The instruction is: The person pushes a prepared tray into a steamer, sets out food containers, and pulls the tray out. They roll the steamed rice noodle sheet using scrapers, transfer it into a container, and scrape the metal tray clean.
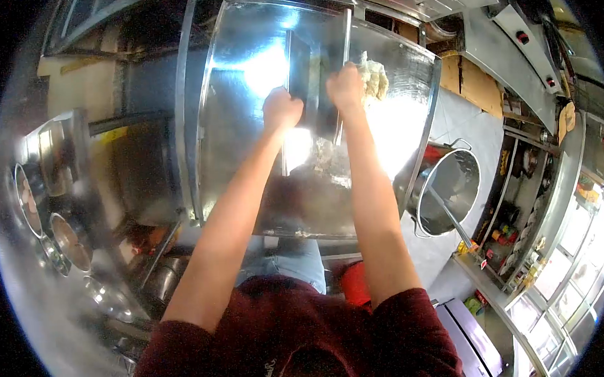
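Note:
Both my arms reach forward over a shiny stainless steel worktop (241, 184). My left hand (284, 110) is closed in a fist around a long, thin metal strip (289, 51) that runs away from me. Closed round a second, parallel metal strip (348, 31) is my right hand (346, 89). Whether the two strips belong to one piece is hard to tell because of the glare. Just right of my right hand lies a crumpled pale lump (376, 79), cloth or dough; I cannot tell which. Small pale bits are scattered on the metal nearer to me.
A large metal pot (478, 181) with a long-handled tool (449, 212) in it stands on the floor at the right. Metal bowls (70, 242) sit on a steel counter at the left. Below the worktop is a red container (355, 284). Shelving (511, 199) lines the right side.

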Demonstrator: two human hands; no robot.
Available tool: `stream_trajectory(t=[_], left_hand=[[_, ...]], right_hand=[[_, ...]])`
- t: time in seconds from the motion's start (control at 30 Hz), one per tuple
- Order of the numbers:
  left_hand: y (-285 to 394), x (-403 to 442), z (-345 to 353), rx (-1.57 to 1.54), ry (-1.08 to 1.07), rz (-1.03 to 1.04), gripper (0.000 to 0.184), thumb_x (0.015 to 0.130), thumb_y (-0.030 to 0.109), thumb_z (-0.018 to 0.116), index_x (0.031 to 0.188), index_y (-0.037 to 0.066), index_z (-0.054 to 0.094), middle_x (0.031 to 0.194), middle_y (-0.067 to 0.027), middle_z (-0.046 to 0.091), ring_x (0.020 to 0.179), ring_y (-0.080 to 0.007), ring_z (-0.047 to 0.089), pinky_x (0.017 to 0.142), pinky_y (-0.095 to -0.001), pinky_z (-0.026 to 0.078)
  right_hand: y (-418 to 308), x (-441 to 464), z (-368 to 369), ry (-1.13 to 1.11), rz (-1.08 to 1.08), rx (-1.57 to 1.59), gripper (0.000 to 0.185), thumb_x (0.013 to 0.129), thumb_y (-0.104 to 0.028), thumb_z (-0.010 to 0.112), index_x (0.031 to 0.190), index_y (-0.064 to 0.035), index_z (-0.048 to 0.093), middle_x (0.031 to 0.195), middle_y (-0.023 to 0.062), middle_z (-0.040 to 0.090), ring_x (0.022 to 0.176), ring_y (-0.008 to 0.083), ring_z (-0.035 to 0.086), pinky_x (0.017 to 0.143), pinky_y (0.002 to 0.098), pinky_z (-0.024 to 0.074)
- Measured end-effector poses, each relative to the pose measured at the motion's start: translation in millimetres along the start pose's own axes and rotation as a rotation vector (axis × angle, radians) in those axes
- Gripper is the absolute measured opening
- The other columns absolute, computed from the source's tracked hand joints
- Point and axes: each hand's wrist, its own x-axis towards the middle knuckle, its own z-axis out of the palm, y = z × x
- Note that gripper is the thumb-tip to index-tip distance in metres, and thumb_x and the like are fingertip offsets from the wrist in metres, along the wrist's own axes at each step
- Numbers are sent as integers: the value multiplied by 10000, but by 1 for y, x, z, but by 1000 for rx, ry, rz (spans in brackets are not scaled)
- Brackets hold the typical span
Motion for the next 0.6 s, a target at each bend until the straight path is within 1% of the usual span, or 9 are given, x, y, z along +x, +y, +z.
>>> stream_trajectory(t=[0.1, 0.2, 0.3, 0.33, 0.43, 0.47, 0.5, 0.57, 0.6], left_hand=[[2, 3, -9, 20, -17, 6, 247, 663, 139, 511, 806, -59, 544, 831, -244, 557, 820, -373, 539, 726, -408, 429], [9, -4, -12, -18, -48, -3, 244, 666, 156, 519, 793, -51, 545, 807, -240, 565, 797, -375, 548, 707, -420, 430], [2, 0, -3, -61, 29, 34, 231, 680, 174, 522, 742, -47, 542, 749, -226, 571, 752, -365, 559, 676, -414, 432], [-1, 4, -2, -38, 26, 51, 230, 677, 167, 520, 743, -52, 543, 750, -229, 569, 752, -364, 559, 673, -411, 433], [-2, 3, 3, -48, -22, 37, 241, 672, 159, 518, 753, -67, 548, 777, -245, 563, 770, -366, 556, 674, -405, 434], [-2, 4, 5, -10, -13, 47, 244, 673, 161, 519, 755, -67, 549, 787, -247, 563, 776, -367, 555, 677, -406, 435], [-2, 6, 5, 26, 1, 57, 246, 675, 164, 520, 757, -67, 549, 797, -248, 563, 782, -368, 554, 680, -407, 435], [2, 0, 0, -31, 10, 77, 218, 641, 133, 495, 736, -53, 553, 763, -259, 558, 749, -396, 547, 690, -435, 434], [5, 5, -2, -42, 46, 88, 217, 640, 133, 498, 731, -56, 554, 766, -260, 558, 750, -396, 547, 691, -436, 434]], right_hand=[[39, -32, 3, 10, -40, 19, 136, 641, -40, 522, 739, 54, 514, 724, 248, 569, 745, 392, 562, 666, 432, 451], [41, -55, -9, -46, -18, -92, 173, 683, -48, 511, 802, 76, 489, 688, 241, 558, 737, 400, 548, 652, 441, 440], [20, -45, -23, 73, -32, -88, 225, 734, -80, 509, 868, 90, 447, 675, 242, 544, 706, 410, 535, 624, 451, 431], [9, -45, -33, 197, -167, -45, 285, 758, -111, 515, 928, 93, 412, 696, 257, 540, 680, 410, 538, 591, 449, 432], [-35, -65, -67, 181, -130, 39, 323, 777, -115, 481, 1028, 69, 395, 638, 236, 543, 598, 397, 535, 549, 440, 426], [-23, -68, -45, 260, -129, 9, 363, 796, -109, 447, 1092, 83, 362, 632, 234, 542, 596, 388, 541, 553, 427, 431], [4, -68, -13, 177, -125, -208, 403, 781, -92, 434, 1116, 114, 347, 652, 232, 550, 602, 392, 543, 566, 433, 437], [32, -63, 20, -101, -4, -270, 406, 753, -74, 438, 1091, 137, 362, 716, 255, 552, 666, 397, 548, 613, 450, 442], [23, -47, 19, -96, -47, -239, 414, 744, -75, 444, 1087, 142, 363, 738, 266, 548, 690, 398, 546, 631, 455, 439]])
